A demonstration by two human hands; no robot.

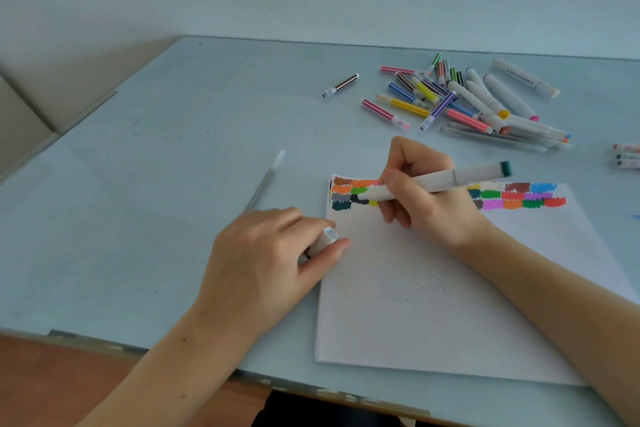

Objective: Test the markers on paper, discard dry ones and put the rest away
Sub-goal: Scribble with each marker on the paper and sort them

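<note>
Far left on the pale blue bench [145, 184] lies a slim grey pen with a translucent white cap [265, 180], its long axis running from near-left to far-right, apart from everything else. Just right of it the left hand [273, 253] rests at the left edge of the white paper sheet [433, 305], fingers curled round a short white marker cap [323, 239], thumb pinching it from the near side.

Further right, the right hand [426, 198] grips a thick white marker with a teal end cap [450, 182] in a writing hold. Its long axis lies nearly level, tip pointing left and down onto the paper, capped end pointing right. The tip sits on the row of coloured test swatches [346, 192] along the far edge of the sheet, just beside a dark teal patch; more swatches continue right of the hand.

The loose cap lies to the near left of the marker's tip, so the tip end is the end nearer the left hand; recapping would probably mean bringing the two together along that axis.

Far right of centre a loose pile of thin coloured and thick white markers [460, 97] waits, a single brown-striped marker [341, 85] lying apart to its left. A few more marker ends [627, 156] show at the right edge.
</note>
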